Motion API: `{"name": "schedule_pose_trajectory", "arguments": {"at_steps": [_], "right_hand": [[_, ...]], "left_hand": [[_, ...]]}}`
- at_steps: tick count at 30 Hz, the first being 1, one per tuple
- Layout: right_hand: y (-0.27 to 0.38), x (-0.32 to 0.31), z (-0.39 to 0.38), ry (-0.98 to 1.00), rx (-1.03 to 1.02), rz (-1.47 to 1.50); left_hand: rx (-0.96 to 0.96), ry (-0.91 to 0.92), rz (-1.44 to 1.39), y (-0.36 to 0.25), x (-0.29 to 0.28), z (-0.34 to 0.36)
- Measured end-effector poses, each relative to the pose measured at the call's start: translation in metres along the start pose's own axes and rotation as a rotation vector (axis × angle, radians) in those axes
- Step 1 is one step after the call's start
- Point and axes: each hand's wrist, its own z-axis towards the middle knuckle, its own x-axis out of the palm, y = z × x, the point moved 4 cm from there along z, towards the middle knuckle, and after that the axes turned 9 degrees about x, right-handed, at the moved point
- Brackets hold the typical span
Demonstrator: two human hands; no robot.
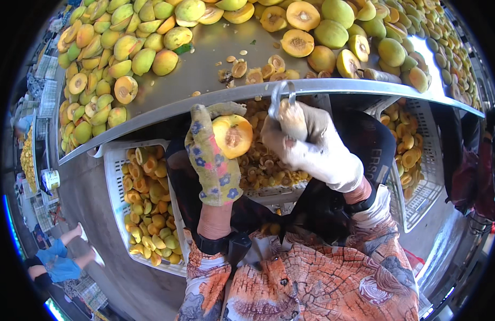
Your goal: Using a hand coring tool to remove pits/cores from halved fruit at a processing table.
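Cut fruit (234, 137) and looped tool (293, 119) in gloved hands

The left hand (214, 166), flower-gloved, grips the cut fruit at the near edge of the metal table (218, 45). Just right of it, the right hand (318, 144) is closed round the looped tool's handle. A white crate (114, 174) stands near left.

Blurred tool loop (275, 99), partly hidden handle (294, 121), cropped fruit pile (124, 40)
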Motion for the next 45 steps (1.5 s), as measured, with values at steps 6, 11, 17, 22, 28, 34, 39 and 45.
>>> {"name": "schedule_pose_trajectory", "arguments": {"at_steps": [6,11,17,22,28,34,39,45], "right_hand": [[-0.011,0.012,0.004,-0.076,0.006,-0.323],[-0.020,0.023,0.010,0.016,0.063,-0.307],[-0.028,0.027,0.011,0.015,0.097,-0.399],[-0.031,0.028,0.013,0.037,0.094,-0.337],[-0.028,0.024,0.013,0.114,0.054,-0.281],[-0.039,0.024,0.012,0.215,-0.011,-0.384],[-0.041,0.026,0.010,0.307,0.028,-0.303],[-0.041,0.032,0.009,0.405,0.261,-0.041]], "left_hand": [[-0.054,-0.202,-0.138,-0.001,-0.002,-0.003],[-0.116,-0.214,-0.179,-0.005,0.004,-0.005],[-0.185,-0.232,-0.228,-0.011,0.007,-0.006],[-0.199,-0.211,-0.407,-0.012,0.014,-0.004],[-0.195,-0.149,-0.315,-0.020,0.013,-0.004],[-0.157,-0.101,-0.115,-0.015,0.000,-0.001],[-0.118,0.056,-0.118,-0.029,0.003,0.011],[-0.244,0.455,0.037,-0.027,-0.001,0.018]]}}
